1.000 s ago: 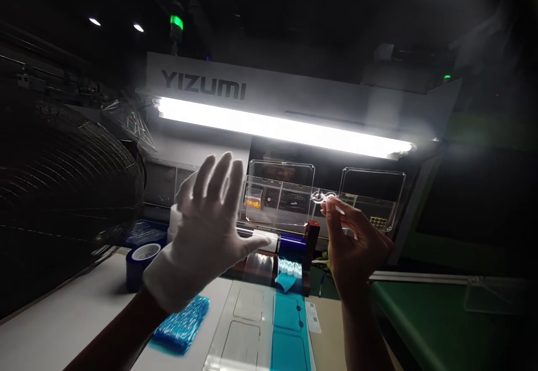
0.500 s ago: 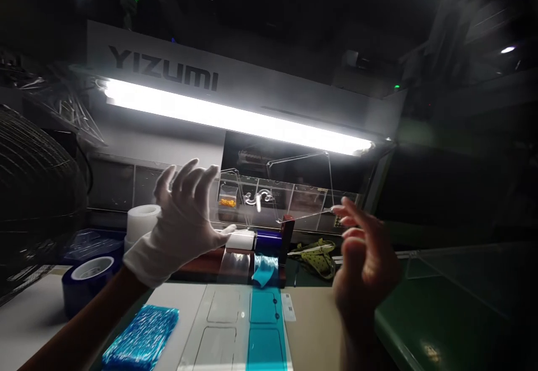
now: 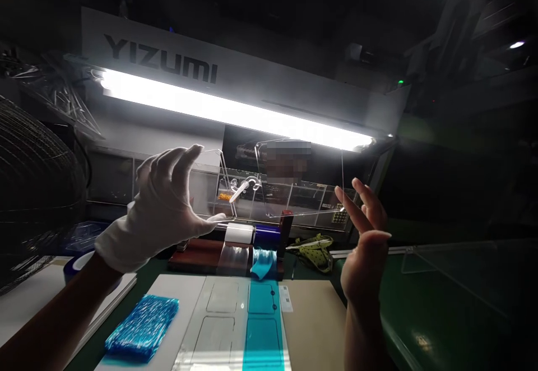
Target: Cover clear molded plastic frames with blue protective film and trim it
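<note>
Head view: both hands are raised toward the bright strip light (image 3: 235,116), holding a clear moulded plastic part (image 3: 269,183) between them. It has two transparent panels joined by a curved runner (image 3: 245,185) in the middle. The gloved left hand (image 3: 166,208) pinches the left panel's edge between thumb and spread fingers. The bare right hand (image 3: 365,231) steadies the right panel's outer edge with its fingertips, the other fingers loosely open. The part looks light, thin and stiff, yet likely brittle at the slim runner and easily smudged or scratched on its faces. Edge holds on both outer sides, as here, seem the safest grip. Below the hands lie a tape dispenser (image 3: 247,245), a blue film sheet (image 3: 263,326) and a crinkled blue packet (image 3: 143,329) on the table (image 3: 313,318).
</note>
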Tool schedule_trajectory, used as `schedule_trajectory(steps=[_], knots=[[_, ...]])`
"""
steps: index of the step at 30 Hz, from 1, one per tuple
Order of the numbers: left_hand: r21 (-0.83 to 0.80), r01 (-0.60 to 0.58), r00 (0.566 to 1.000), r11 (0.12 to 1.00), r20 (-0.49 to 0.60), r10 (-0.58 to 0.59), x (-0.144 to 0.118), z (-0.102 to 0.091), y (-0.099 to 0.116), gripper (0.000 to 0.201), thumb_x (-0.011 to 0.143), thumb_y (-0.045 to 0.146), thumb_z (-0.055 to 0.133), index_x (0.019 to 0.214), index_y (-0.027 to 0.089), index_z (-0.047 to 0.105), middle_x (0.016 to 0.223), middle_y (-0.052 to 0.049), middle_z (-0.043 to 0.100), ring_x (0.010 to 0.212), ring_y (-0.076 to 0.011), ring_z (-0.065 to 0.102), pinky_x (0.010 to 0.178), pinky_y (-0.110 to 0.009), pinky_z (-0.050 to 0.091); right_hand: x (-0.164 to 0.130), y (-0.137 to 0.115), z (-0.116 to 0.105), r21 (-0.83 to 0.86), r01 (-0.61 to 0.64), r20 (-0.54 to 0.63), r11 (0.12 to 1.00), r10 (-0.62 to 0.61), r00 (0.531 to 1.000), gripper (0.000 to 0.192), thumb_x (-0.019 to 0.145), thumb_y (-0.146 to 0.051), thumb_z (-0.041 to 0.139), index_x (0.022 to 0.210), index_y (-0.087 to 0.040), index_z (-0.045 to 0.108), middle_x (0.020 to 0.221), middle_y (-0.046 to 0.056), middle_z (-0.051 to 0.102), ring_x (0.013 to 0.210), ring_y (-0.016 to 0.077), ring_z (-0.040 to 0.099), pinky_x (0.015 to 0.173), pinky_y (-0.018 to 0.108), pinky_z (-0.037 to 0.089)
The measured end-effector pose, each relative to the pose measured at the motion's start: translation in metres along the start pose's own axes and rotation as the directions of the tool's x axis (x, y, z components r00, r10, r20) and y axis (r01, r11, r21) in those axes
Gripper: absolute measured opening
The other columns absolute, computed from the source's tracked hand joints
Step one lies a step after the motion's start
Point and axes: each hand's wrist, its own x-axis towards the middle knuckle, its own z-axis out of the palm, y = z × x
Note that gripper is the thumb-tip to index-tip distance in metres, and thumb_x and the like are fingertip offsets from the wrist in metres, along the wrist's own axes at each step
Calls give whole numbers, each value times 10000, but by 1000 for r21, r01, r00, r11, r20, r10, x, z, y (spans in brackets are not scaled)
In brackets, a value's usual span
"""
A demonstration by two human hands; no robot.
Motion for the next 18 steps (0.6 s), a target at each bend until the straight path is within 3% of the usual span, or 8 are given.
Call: schedule_trajectory(steps=[2, 4, 7, 10, 12, 15, 18], knots=[[-23, -42, 999, 999, 32, 43, -4, -2, 6, 1098, 604, 667, 626, 1445, 127, 171, 1400, -125, 285, 1256, -363, 319, 1106, -499, 221, -11, 3, -11, -27, -24, 20, 999, 24, 1000, 726, 907, -617, 54, 1183, -265, 625, 1397, 39, 455, 1342, 285, 320, 1101, 573, 227], [-61, -104, 984, 993, 137, 111, -17, -3, 12, 1082, 611, 628, 633, 1442, 122, 160, 1365, -153, 318, 1220, -370, 357, 1072, -524, 262, -32, 6, -26, -89, -62, 87, 994, 69, 994, 723, 909, -617, 57, 1167, -265, 633, 1388, 40, 463, 1345, 296, 312, 1091, 583, 238], [-200, -157, 914, 967, 342, 219, -56, -6, 20, 1048, 590, 518, 660, 1434, 124, 180, 1282, -181, 405, 1147, -376, 422, 989, -545, 347, -83, 9, -58, -201, -95, 295, 975, 153, 943, 731, 899, -637, 76, 1089, -258, 672, 1391, 49, 456, 1341, 327, 312, 1040, 599, 313], [-389, -96, 822, 916, 488, 293, -110, -9, 31, 1035, 562, 449, 655, 1436, 134, 198, 1271, -180, 438, 1134, -377, 447, 963, -536, 372, -144, 4, -92, -288, -98, 503, 953, 237, 831, 770, 872, -671, 63, 981, -262, 706, 1362, 63, 487, 1306, 342, 366, 1007, 602, 355], [-474, -24, 773, 880, 550, 317, -144, -13, 41, 1009, 568, 457, 627, 1433, 136, 217, 1279, -180, 442, 1121, -371, 463, 947, -530, 383, -179, -1, -112, -335, -86, 578, 938, 277, 768, 759, 856, -689, 67, 926, -294, 711, 1311, 60, 534, 1271, 332, 418, 1009, 599, 355], [-463, 88, 741, 882, 622, 253, -177, -21, 59, 975, 560, 472, 582, 1425, 164, 252, 1283, -169, 451, 1112, -376, 470, 923, -531, 395, -212, -7, -133, -382, -63, 633, 922, 310, 710, 581, 881, -648, 213, 920, -329, 697, 1264, 45, 574, 1243, 314, 455, 1020, 599, 338], [-418, 140, 719, 897, 666, 198, -189, -26, 72, 988, 518, 438, 576, 1424, 191, 268, 1264, -155, 477, 1106, -380, 475, 904, -533, 406, -219, -8, -146, -389, -50, 672, 920, 320, 668, 486, 888, -616, 304, 924, -311, 681, 1271, 46, 573, 1258, 317, 438, 1037, 624, 289]])
